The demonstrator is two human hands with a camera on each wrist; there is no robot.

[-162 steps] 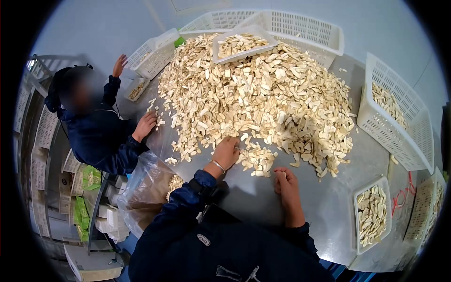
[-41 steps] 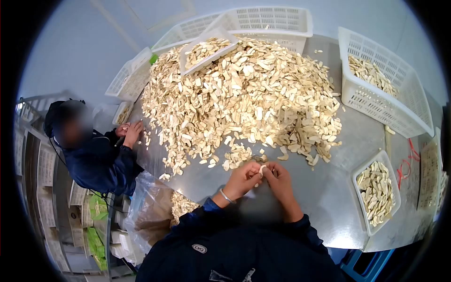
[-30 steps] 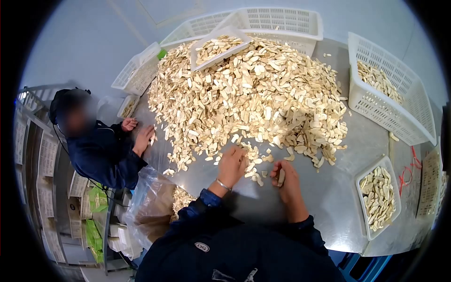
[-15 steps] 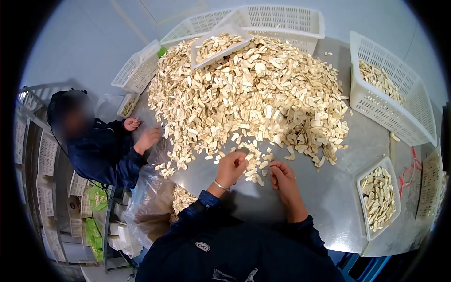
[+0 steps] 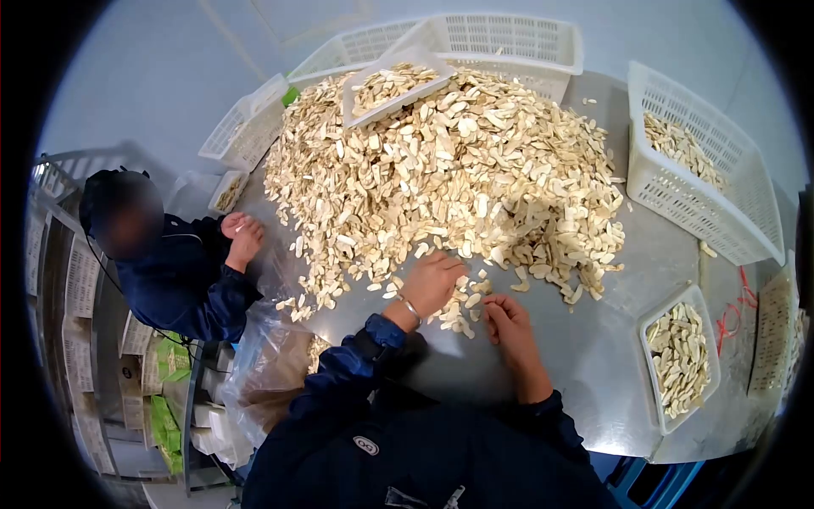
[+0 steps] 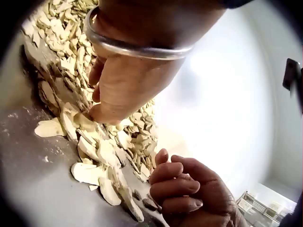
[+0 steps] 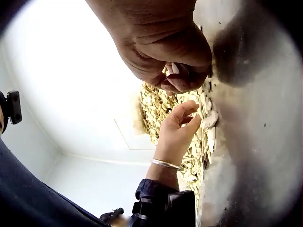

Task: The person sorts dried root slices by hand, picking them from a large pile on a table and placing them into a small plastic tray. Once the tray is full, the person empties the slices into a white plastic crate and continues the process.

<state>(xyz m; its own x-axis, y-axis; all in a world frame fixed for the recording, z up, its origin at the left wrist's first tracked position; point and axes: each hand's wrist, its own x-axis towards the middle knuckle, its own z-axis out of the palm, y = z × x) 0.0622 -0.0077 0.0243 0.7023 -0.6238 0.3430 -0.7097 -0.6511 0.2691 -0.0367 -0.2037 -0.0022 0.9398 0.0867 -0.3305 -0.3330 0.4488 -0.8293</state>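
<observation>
From my remote post I watch the person's left hand (image 5: pixel 431 282), a shiny silver metal bracelet (image 6: pixel 142 51) round its wrist, bend over a small loose cluster (image 5: pixel 458 316) of flat, cream-coloured, oblong slices. Its thumb and fingers stand apart and I see nothing between them; I cannot tell whether any tip presses a slice. The right hand (image 5: pixel 511 329) is curled just beside the cluster, pinching what looks like a pale sliver-edged slice (image 7: pixel 175 68), probably held low so the two hands can work close together.

The cluster lies on the smooth grey metal table (image 5: pixel 577 373), at the near edge of a large cream-coloured heap (image 5: pixel 441 178); I judge that spreading slices thinly here makes single ones easier to pick out. A shallow white plastic tray (image 5: pixel 659 402) holding slices sits on the person's right, presumably for easy reach. Another white rectangular tray (image 5: pixel 431 60) rests tilted on top of the heap, perhaps because the heap's slope fills that ground. Farther right, a tall white perforated basket (image 5: pixel 712 199) also contains slices.
</observation>
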